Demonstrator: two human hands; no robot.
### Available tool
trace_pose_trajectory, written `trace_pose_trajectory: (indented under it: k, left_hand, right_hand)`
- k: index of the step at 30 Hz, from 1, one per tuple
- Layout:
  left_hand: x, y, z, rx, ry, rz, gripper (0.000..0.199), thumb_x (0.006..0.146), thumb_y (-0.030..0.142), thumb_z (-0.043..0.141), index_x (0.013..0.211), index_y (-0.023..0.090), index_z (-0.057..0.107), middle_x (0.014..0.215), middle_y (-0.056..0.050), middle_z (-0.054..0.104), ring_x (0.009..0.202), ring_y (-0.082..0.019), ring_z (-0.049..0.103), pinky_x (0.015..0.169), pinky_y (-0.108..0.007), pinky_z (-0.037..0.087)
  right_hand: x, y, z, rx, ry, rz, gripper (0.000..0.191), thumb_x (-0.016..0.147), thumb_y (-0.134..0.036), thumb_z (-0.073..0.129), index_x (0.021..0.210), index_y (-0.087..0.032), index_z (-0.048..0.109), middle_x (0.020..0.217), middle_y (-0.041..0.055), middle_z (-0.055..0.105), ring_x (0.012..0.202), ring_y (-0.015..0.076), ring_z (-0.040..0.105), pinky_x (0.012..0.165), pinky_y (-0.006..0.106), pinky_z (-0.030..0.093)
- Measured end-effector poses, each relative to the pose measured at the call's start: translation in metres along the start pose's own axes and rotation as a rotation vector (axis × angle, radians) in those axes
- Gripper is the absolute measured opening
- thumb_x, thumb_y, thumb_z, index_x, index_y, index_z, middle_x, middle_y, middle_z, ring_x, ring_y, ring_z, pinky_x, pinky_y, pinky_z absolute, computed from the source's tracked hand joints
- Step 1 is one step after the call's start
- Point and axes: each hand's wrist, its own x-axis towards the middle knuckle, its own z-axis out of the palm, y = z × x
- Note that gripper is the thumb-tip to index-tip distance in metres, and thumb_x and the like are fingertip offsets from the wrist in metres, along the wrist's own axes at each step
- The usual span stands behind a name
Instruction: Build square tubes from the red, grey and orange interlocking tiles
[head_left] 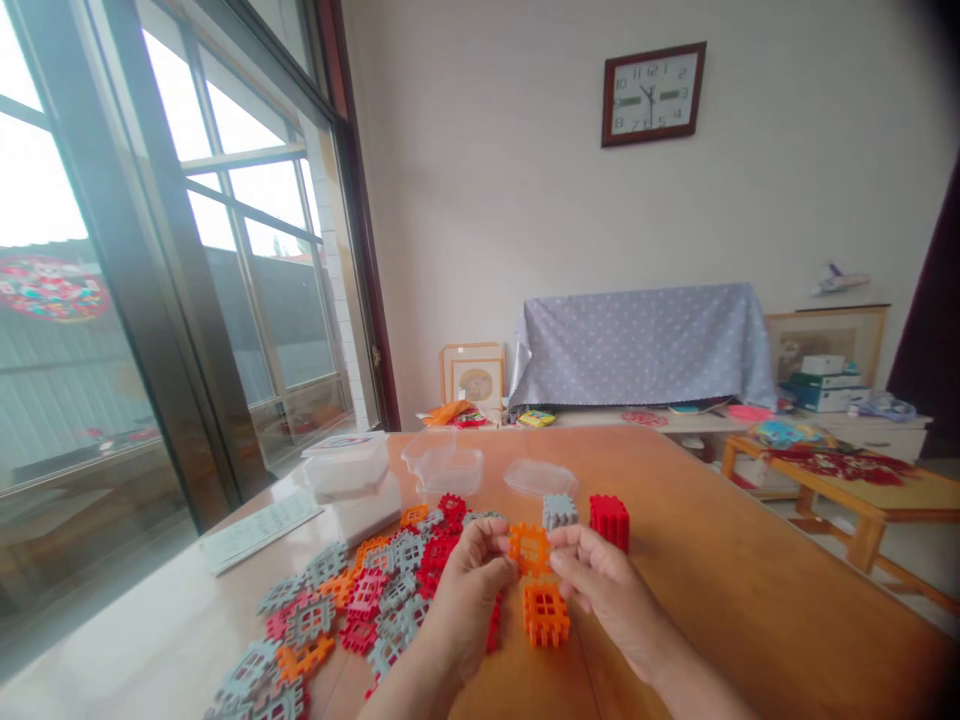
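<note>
Between my two hands I hold an orange window-shaped plastic building piece (529, 549) with notched edges. My left hand (474, 575) pinches its left side, and my right hand (600, 575) grips its right side. Just below it on the table stands a stack of orange pieces (546, 612). Behind my hands are a grey stack (559, 511) and a red stack (609, 521). Left of my left hand spreads a loose pile of grey, red and orange pieces (365, 592), partly hidden by that hand and forearm.
The wooden table (712, 600) carries clear plastic containers (448, 468), a clear lid (540, 477), a white box (346, 470) and a printed sheet (261, 530). Beyond its far edge is a low cabinet with a cloth-covered object (637, 345). A wooden bench (862, 500) stands at the right.
</note>
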Motion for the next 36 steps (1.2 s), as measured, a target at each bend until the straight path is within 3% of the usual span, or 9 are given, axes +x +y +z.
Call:
trace_pose_trajectory:
  k: [3, 5, 9, 14, 19, 24, 29, 36]
  left_hand:
    - [-0.005, 0.001, 0.006, -0.021, -0.031, -0.08, 0.053, 0.059, 0.014, 0.075, 0.109, 0.022, 0.06, 0.088, -0.001, 0.064, 0.073, -0.013, 0.062, 0.07, -0.025, 0.048]
    - [-0.008, 0.001, 0.009, 0.007, -0.048, -0.119, 0.047, 0.06, 0.02, 0.077, 0.105, 0.021, 0.061, 0.087, -0.002, 0.066, 0.073, -0.015, 0.064, 0.07, -0.026, 0.049]
    - [-0.008, -0.001, 0.006, 0.083, -0.017, -0.115, 0.036, 0.067, 0.034, 0.079, 0.095, 0.019, 0.062, 0.083, -0.002, 0.065, 0.07, -0.013, 0.061, 0.063, -0.023, 0.047]
    - [-0.003, -0.007, -0.003, 0.069, 0.073, -0.103, 0.033, 0.067, 0.035, 0.078, 0.087, 0.021, 0.055, 0.069, 0.004, 0.058, 0.052, -0.008, 0.048, 0.048, -0.019, 0.035]
    - [-0.003, -0.005, 0.0, -0.036, 0.134, -0.064, 0.037, 0.063, 0.03, 0.082, 0.085, 0.02, 0.054, 0.072, 0.004, 0.055, 0.063, -0.008, 0.054, 0.062, -0.021, 0.047]
    - [-0.005, -0.002, 0.003, -0.049, 0.116, -0.108, 0.041, 0.06, 0.03, 0.085, 0.082, 0.02, 0.053, 0.072, 0.003, 0.056, 0.064, -0.009, 0.055, 0.066, -0.024, 0.051]
    - [-0.008, -0.001, 0.004, -0.045, 0.08, -0.15, 0.039, 0.061, 0.029, 0.086, 0.081, 0.019, 0.054, 0.074, 0.002, 0.057, 0.065, -0.009, 0.057, 0.068, -0.024, 0.052]
    - [-0.008, -0.001, -0.001, 0.114, 0.018, -0.164, 0.033, 0.068, 0.036, 0.079, 0.084, 0.019, 0.055, 0.075, 0.0, 0.062, 0.064, -0.012, 0.06, 0.064, -0.025, 0.049]
  right_hand:
    - [0.0, 0.003, 0.001, -0.028, -0.029, -0.036, 0.04, 0.084, -0.05, 0.065, 0.114, -0.023, 0.064, 0.096, 0.0032, 0.065, 0.083, 0.0188, 0.06, 0.073, 0.03, 0.05]
    - [0.001, 0.006, 0.001, -0.038, -0.036, -0.06, 0.041, 0.085, -0.048, 0.065, 0.118, -0.023, 0.063, 0.102, 0.0048, 0.066, 0.092, 0.0211, 0.061, 0.078, 0.032, 0.052]
    - [0.002, 0.01, 0.003, -0.101, -0.008, -0.111, 0.038, 0.088, -0.043, 0.062, 0.121, -0.022, 0.062, 0.101, 0.0049, 0.065, 0.09, 0.0202, 0.062, 0.085, 0.035, 0.052]
    - [-0.001, 0.01, 0.006, -0.318, 0.052, -0.238, 0.035, 0.089, -0.038, 0.062, 0.119, -0.021, 0.061, 0.109, 0.0079, 0.066, 0.092, 0.021, 0.063, 0.087, 0.037, 0.053]
    - [-0.005, 0.007, 0.004, -0.609, 0.08, -0.384, 0.047, 0.077, -0.033, 0.074, 0.121, -0.026, 0.059, 0.117, 0.0065, 0.063, 0.098, 0.0234, 0.061, 0.091, 0.039, 0.051]
    - [-0.005, 0.002, -0.003, -0.719, 0.056, -0.376, 0.047, 0.077, -0.033, 0.073, 0.121, -0.027, 0.059, 0.121, 0.0068, 0.061, 0.102, 0.0244, 0.061, 0.091, 0.039, 0.052]
    - [-0.003, 0.001, -0.01, -0.659, -0.009, -0.334, 0.048, 0.076, -0.033, 0.073, 0.123, -0.027, 0.061, 0.123, 0.0074, 0.06, 0.104, 0.0247, 0.061, 0.092, 0.039, 0.052]
    - [-0.002, 0.001, -0.021, -0.638, -0.101, -0.265, 0.042, 0.074, -0.03, 0.073, 0.115, -0.024, 0.065, 0.11, 0.0053, 0.063, 0.105, 0.0242, 0.058, 0.096, 0.038, 0.047]
